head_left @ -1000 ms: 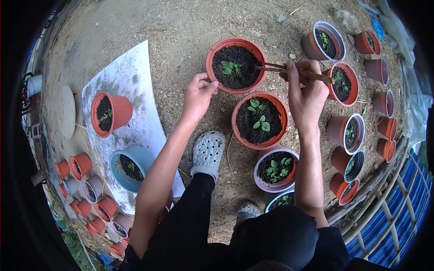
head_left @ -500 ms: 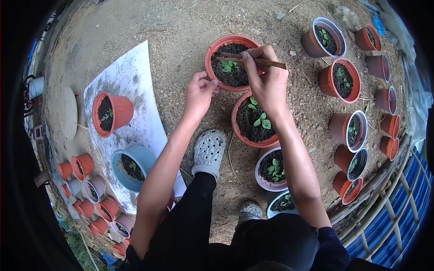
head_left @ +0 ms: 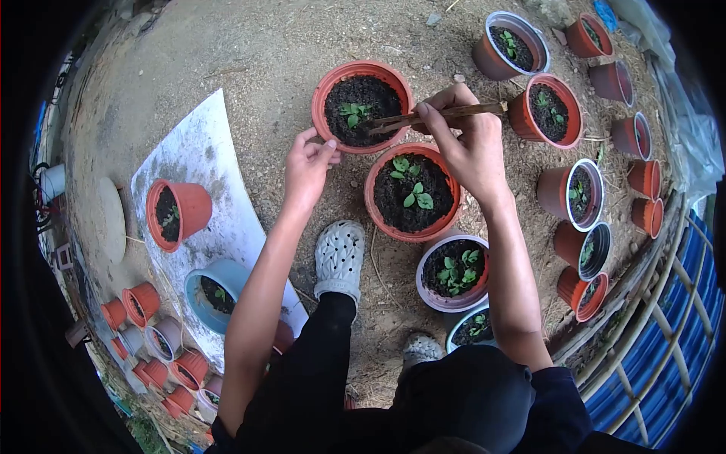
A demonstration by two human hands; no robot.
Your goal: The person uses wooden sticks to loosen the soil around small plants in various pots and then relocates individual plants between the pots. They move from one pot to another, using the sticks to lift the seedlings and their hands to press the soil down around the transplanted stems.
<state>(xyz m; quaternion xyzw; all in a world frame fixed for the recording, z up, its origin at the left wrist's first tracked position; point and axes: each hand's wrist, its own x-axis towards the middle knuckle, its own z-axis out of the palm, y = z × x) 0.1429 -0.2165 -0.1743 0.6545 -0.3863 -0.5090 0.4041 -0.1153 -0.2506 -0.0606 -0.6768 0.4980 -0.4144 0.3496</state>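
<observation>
An orange plastic pot (head_left: pixel 321 88) of dark soil stands on the ground ahead, with a small green seedling (head_left: pixel 354 113) in it. My left hand (head_left: pixel 308 170) is at its lower left rim, thumb and fingers closed on the edge. In my right hand (head_left: pixel 470 147) is a brown wooden stick (head_left: pixel 461 111), gripped between thumb and fingers. Its split-looking tip reaches over the near right rim to the soil beside the seedling. Just below my hands is a second orange pot (head_left: pixel 372 198) with two seedlings.
Rows of potted seedlings stand on the right, among them a white-rimmed pot (head_left: pixel 522 45). On the left, a stained white sheet (head_left: pixel 227 163) bears a tipped orange pot (head_left: pixel 193 208) and a blue pot (head_left: pixel 215 276). A bamboo frame (head_left: pixel 665 303) edges the right.
The stick's tip has gone from above the seedling to the soil at its right, and the stick tilts more. The left hand stays at the rim. The whole view has shifted somewhat.
</observation>
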